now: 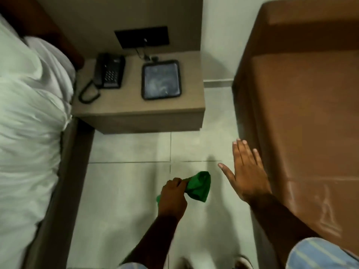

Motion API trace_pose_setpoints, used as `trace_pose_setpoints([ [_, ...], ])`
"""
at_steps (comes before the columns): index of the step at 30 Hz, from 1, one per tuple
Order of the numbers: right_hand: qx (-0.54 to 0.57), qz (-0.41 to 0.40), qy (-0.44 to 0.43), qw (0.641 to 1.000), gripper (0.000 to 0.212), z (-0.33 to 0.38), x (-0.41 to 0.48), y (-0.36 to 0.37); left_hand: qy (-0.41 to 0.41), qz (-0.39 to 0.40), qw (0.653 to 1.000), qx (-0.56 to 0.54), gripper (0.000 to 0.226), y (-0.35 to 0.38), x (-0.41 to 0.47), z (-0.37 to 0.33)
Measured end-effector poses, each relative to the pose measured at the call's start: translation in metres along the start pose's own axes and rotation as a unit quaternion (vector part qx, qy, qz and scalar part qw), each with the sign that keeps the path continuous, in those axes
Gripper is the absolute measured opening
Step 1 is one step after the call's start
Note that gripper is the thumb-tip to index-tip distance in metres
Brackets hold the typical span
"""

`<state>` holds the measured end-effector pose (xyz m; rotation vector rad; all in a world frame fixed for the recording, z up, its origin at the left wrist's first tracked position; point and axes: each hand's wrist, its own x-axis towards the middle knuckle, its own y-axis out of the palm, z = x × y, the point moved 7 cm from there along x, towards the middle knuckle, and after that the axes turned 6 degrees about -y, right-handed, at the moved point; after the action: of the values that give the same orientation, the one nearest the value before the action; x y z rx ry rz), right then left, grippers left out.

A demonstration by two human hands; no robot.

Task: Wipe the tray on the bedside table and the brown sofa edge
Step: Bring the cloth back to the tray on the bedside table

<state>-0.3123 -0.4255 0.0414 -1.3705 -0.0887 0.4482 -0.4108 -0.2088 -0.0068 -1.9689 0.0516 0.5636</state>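
Note:
A dark-rimmed square tray (144, 80) with a smeared grey surface lies on the beige bedside table (136, 111), to the right of a black telephone. The brown sofa (303, 105) fills the right side, its near left edge running down towards me. My left hand (172, 195) is shut on a bunched green cloth (200, 186), held over the floor well in front of the table. My right hand (246, 171) is flat with its fingers spread, hovering beside the sofa's left edge and holding nothing.
A black telephone (109, 71) with a coiled cord sits on the table's left half. A dark wall panel (141, 38) with a plugged cable is above. The bed with white linen (29, 113) lines the left. Pale floor tiles (126, 183) lie between bed and sofa.

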Motion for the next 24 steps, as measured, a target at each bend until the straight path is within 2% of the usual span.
trace_pose_setpoints([
  [5,0.049,0.008,-0.031,0.998,0.104,0.051,0.076,-0.044,0.014,-0.077,0.997,0.021,0.06,-0.099,0.072,0.001],
  [8,0.093,0.033,-0.015,0.995,0.123,0.054,0.127,-0.047,0.022,-0.096,0.995,0.03,0.062,-0.137,0.124,-0.004],
  [10,0.105,0.052,-0.009,0.993,0.124,0.053,0.165,-0.041,0.029,-0.108,0.993,0.045,0.064,-0.155,0.164,-0.005],
  [15,0.143,0.098,-0.021,0.985,0.083,0.055,0.274,-0.016,0.034,-0.122,0.986,0.111,0.062,-0.189,0.282,-0.008],
  [19,0.145,0.108,-0.042,0.983,0.075,0.045,0.351,0.001,0.036,-0.124,0.98,0.15,0.056,-0.204,0.369,-0.019],
  [24,0.107,0.097,-0.066,0.987,0.067,0.034,0.424,0.033,0.033,-0.105,0.983,0.144,0.063,-0.195,0.454,-0.014],
])
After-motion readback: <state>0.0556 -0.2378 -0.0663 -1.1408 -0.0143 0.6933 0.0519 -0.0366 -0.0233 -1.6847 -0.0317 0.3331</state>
